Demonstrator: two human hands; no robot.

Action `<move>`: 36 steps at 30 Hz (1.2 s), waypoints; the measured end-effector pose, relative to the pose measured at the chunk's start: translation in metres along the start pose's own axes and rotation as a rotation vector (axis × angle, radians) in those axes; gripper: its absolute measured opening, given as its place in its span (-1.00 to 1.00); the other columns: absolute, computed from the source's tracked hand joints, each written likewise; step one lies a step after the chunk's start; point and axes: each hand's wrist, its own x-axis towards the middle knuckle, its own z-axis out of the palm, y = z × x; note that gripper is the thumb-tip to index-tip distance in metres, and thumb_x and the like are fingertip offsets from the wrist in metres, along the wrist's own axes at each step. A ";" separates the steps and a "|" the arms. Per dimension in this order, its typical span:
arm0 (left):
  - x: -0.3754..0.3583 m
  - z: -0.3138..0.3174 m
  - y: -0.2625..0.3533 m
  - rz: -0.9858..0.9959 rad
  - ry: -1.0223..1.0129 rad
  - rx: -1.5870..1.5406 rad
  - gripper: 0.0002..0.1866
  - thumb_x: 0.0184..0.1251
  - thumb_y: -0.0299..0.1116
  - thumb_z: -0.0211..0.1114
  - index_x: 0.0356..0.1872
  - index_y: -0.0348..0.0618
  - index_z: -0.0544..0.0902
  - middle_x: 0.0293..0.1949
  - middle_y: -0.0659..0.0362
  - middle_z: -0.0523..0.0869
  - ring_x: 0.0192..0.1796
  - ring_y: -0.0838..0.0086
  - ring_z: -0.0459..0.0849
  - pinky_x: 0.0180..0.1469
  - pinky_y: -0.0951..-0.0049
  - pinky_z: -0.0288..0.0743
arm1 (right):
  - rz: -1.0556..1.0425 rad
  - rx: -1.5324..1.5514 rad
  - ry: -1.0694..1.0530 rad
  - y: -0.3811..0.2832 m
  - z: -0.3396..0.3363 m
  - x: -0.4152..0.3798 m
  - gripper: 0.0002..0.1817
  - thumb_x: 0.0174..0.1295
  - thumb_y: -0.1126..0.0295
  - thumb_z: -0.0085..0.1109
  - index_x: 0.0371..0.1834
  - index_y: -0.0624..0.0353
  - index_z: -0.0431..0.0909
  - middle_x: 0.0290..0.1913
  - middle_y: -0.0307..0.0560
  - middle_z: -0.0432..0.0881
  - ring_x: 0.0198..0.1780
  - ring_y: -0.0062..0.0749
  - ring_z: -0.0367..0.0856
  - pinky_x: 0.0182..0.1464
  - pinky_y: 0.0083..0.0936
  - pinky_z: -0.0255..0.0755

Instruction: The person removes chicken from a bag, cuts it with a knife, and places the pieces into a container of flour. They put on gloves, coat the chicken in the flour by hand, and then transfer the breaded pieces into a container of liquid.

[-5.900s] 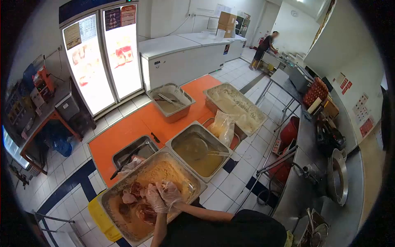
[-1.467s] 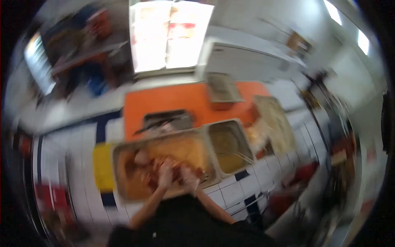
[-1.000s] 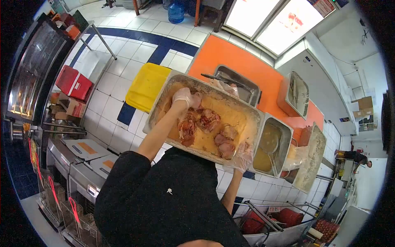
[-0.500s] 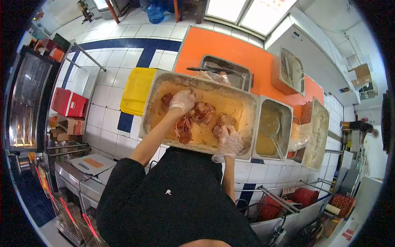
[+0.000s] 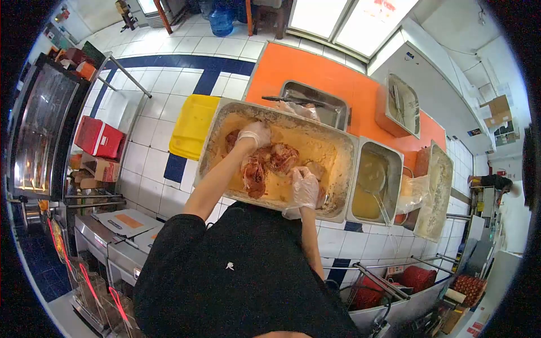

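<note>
A large steel pan holds orange batter and several raw, reddish chicken pieces. Both my hands wear thin clear gloves and are inside the pan. My left hand is at the far left of the pan, its fingers closed on a chicken piece. Near the pan's close edge, my right hand curls its fingers down onto another piece. My black top fills the bottom of the view.
Right of the big pan sit a pan of yellow liquid with a ladle, a plastic bag and a flour tray. Behind are a tongs pan, the orange table, a yellow crate and a red box. Another person stands far right.
The view swung from facing the room to looking steeply down. My right hand moved from the pan's near rim onto the chicken. My left hand stayed at the far-left pieces.
</note>
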 end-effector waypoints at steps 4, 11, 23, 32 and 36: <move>-0.048 -0.026 0.024 0.311 -0.015 0.109 -0.69 0.31 -0.18 0.11 -0.18 -0.21 0.66 -0.14 -0.02 0.70 -0.03 0.05 0.66 0.02 0.20 0.54 | 0.156 0.270 -0.147 0.017 0.027 0.012 -0.61 0.33 0.08 0.05 -0.12 0.20 0.64 -0.36 0.05 0.69 -0.22 -0.09 0.64 -0.11 -0.32 0.44; -0.163 -0.023 0.072 0.741 0.277 -0.348 -0.75 0.22 -0.27 0.27 -0.19 -0.23 0.63 -0.29 -0.08 0.69 -0.19 0.06 0.66 -0.10 0.22 0.53 | 0.397 1.139 0.025 -0.006 0.019 0.016 -0.51 0.40 0.10 0.07 0.19 0.29 0.46 0.02 -0.15 0.57 0.03 -0.51 0.51 0.03 -0.53 0.42; -0.159 0.024 0.089 0.297 0.017 -0.890 -0.54 0.50 -0.05 -0.10 -0.16 -0.28 0.57 -0.23 -0.11 0.64 -0.12 0.05 0.60 -0.04 0.21 0.44 | -0.281 0.097 0.234 -0.023 -0.017 -0.026 -0.58 0.40 0.22 0.00 0.14 0.34 0.48 0.09 0.16 0.56 0.08 -0.09 0.51 0.18 -0.32 0.33; -0.159 0.046 0.107 0.242 0.174 -1.018 -0.53 0.52 -0.03 -0.13 -0.17 -0.28 0.55 -0.25 -0.08 0.62 -0.15 0.13 0.58 -0.05 0.23 0.42 | -0.265 0.025 0.514 -0.028 -0.011 -0.041 -0.59 0.36 0.08 0.04 -0.17 0.30 0.55 -0.18 0.15 0.62 -0.12 -0.03 0.56 -0.05 -0.28 0.40; -0.160 0.059 0.109 0.173 0.142 -1.114 -0.51 0.53 -0.02 -0.15 -0.16 -0.29 0.54 -0.24 -0.07 0.60 -0.13 0.15 0.56 -0.03 0.26 0.41 | -0.181 -0.090 0.338 0.000 -0.009 -0.052 -0.60 0.36 0.09 0.02 -0.26 0.28 0.55 -0.23 0.15 0.59 -0.20 0.02 0.54 -0.17 -0.24 0.40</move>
